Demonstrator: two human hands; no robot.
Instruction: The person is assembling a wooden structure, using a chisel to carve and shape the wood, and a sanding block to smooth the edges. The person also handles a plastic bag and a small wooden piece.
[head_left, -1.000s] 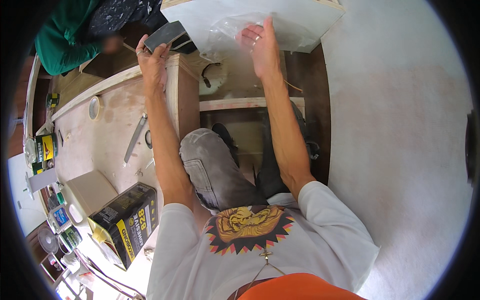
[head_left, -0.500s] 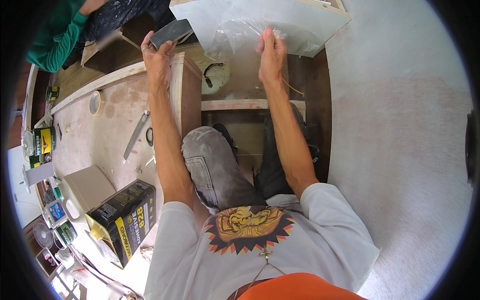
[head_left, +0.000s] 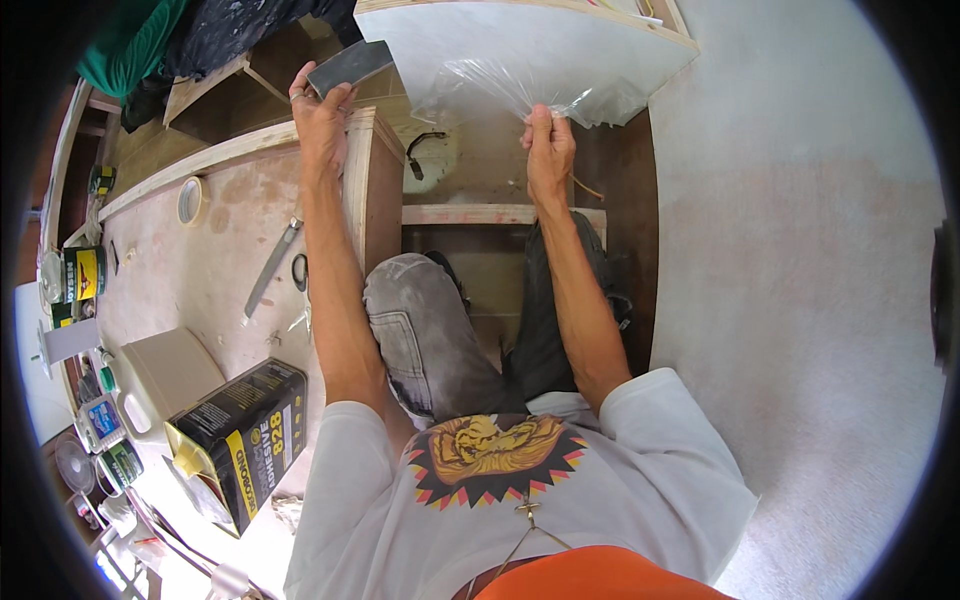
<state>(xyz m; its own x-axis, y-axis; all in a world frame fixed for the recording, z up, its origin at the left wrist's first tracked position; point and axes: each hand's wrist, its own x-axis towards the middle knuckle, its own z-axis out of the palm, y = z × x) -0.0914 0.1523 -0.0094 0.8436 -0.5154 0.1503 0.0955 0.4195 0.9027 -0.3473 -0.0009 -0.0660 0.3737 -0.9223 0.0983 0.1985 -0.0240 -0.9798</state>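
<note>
My left hand (head_left: 321, 125) is closed on a dark grey, flat rectangular block (head_left: 350, 68), held up at the far left beside the white-faced wooden panel (head_left: 440, 35). Clear plastic film (head_left: 485, 85) hangs in front of that panel. The fingertips of my right hand (head_left: 549, 160) pinch a gathered edge of the film, so folds fan out from the grip. The rest of the film lies against the white face, and its upper extent is hard to make out.
On the wooden worktop at left lie a tape roll (head_left: 192, 201), a handsaw (head_left: 271, 268), and scissors (head_left: 300, 272). A black and yellow tin (head_left: 245, 430) stands beside a beige jug (head_left: 165, 375). A large pale panel (head_left: 800, 250) borders my right. Another person's green sleeve (head_left: 125, 45) shows far left.
My right hand has come down toward me, stretching the plastic film into tighter folds. My left hand and the block have barely shifted. The other person's hand has left view.
</note>
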